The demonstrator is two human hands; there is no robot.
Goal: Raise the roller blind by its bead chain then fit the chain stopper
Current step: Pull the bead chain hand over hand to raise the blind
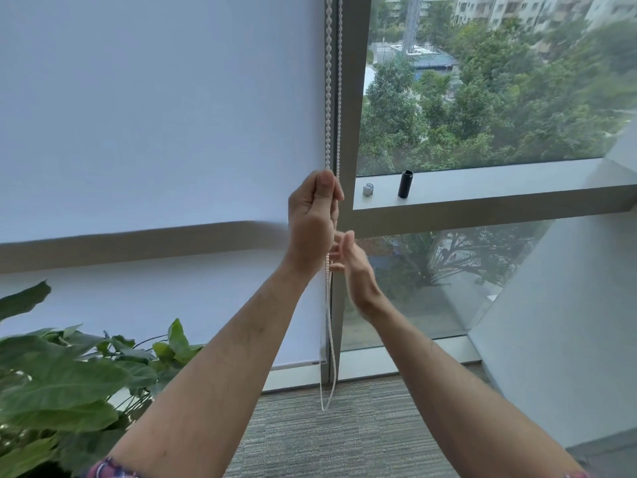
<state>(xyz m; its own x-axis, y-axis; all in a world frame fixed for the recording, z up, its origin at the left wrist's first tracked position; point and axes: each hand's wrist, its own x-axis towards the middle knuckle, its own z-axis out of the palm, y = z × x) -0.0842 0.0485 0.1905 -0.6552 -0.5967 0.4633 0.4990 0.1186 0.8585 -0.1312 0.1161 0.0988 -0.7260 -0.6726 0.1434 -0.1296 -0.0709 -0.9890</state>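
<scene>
Beside the window frame, bead chain [328,98] hanging in two strands. Left hand [312,219] pinching one strand. Right hand [351,267] just below, fingers loosely spread at the chain. Roller blind [155,115] lowered nearly to the floor. On the ledge [482,188], small grey piece [368,189] and black cylinder [405,184], apart.

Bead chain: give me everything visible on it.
The bead chain is a white loop of small beads, plastic by its look. Two strands hang along the blind's right edge beside the window frame, and its bottom loop dangles just above the carpet. The left hand grips it at sill height; the right hand reaches in just below, contact unclear.
</scene>
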